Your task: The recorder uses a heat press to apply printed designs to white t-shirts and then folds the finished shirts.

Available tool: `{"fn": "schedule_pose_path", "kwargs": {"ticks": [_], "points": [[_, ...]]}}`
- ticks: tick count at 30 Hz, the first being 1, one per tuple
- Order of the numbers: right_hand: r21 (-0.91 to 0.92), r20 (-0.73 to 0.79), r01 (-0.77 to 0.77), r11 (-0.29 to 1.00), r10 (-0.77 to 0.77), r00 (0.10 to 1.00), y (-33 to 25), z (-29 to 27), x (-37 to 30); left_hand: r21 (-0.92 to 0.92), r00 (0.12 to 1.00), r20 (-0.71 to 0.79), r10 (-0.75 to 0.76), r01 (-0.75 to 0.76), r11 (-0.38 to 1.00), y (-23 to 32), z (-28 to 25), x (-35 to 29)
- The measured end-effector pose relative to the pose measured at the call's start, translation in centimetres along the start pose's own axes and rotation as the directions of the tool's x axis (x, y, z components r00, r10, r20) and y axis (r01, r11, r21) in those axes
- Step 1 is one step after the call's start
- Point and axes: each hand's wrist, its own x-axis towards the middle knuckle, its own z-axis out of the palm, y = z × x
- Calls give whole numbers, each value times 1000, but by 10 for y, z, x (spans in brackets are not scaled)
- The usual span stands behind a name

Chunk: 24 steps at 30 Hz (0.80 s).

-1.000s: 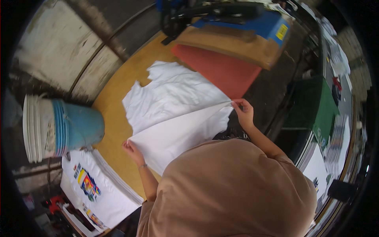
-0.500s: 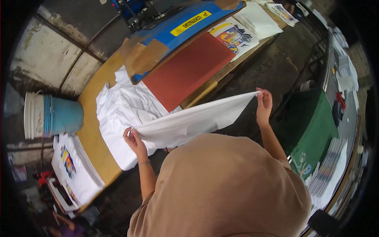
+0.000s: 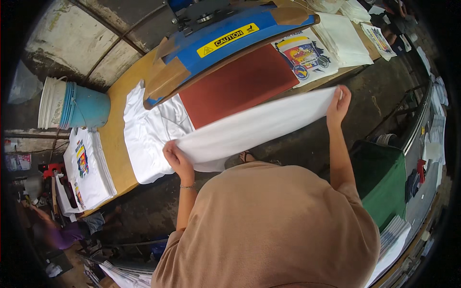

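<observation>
A plain white T-shirt [image 3: 264,124] hangs stretched in the air between my hands, its upper edge drawn nearly straight. My left hand [image 3: 178,161] pinches one corner, beside a heap of loose white shirts [image 3: 153,134] on the table. At the other corner, my right hand [image 3: 339,106] grips the fabric between thumb and fingers, higher and farther out. Just beyond the held shirt is the red pad [image 3: 235,86] of a heat press. Its blue upper plate [image 3: 225,42], with brown tape on its corners, stands raised above the pad.
Printed white shirts [image 3: 305,57] and a white stack [image 3: 343,41] lie right of the press. On the left are nested buckets [image 3: 89,105] and a printed shirt stack [image 3: 89,168]. A green-covered surface [image 3: 379,182] stands at right; a person [image 3: 62,233] is at lower left.
Both hands have shifted with the held shirt toward the press, the right hand rising most. The fabric looks broader and flatter. My view has also moved.
</observation>
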Motion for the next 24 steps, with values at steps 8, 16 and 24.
{"fn": "schedule_pose_path", "kwargs": {"ticks": [8, 16, 24], "points": [[-441, 355, 160, 883, 8, 935, 36, 126, 112, 133, 990, -39, 134, -128, 983, -47, 34, 133], [-308, 539, 169, 936, 26, 842, 209, 221, 88, 527, 999, 32, 10, -26, 849, -155, 70, 121], [-524, 554, -443, 728, 686, 472, 128, 59, 32, 207, 432, 235, -871, 853, 479, -75, 24, -15]]}}
